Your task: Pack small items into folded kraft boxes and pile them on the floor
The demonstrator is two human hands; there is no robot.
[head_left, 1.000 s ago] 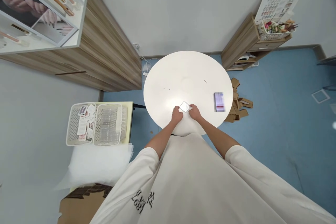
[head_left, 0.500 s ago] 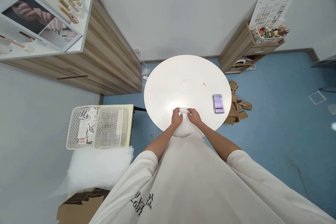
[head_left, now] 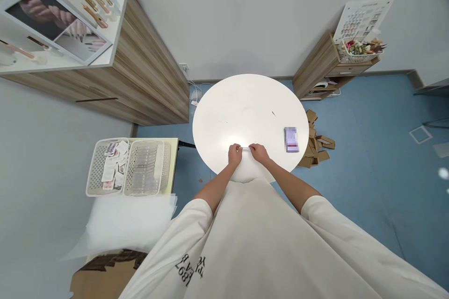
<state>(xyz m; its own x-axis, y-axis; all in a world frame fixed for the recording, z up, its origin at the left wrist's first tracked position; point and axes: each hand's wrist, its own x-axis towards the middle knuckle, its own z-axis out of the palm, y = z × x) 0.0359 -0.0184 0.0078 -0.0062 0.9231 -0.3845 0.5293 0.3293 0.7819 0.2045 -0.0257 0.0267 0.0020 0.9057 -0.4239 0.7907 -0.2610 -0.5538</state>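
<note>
My left hand (head_left: 235, 154) and my right hand (head_left: 259, 153) are closed on the two ends of a small whitish, partly see-through box-like piece (head_left: 245, 148). They hold it near the front edge of the round white table (head_left: 245, 91). Only its narrow middle shows between my fingers, so its exact kind is unclear. Below it, a pale sheet-like area (head_left: 246, 169) reaches toward my shirt, hard to tell from the tabletop.
A purple, blurred rectangular thing (head_left: 291, 139) lies at the table's right. Cardboard pieces (head_left: 317, 149) rest on the floor. To my left stand a basket of cards (head_left: 89, 173), a basket of clear plastic cases (head_left: 145, 168) and white translucent sheets (head_left: 129, 222).
The small whitish piece shows a narrower face now, as if turned on edge. My fingers have shifted slightly around its ends, and the camera has moved a little.
</note>
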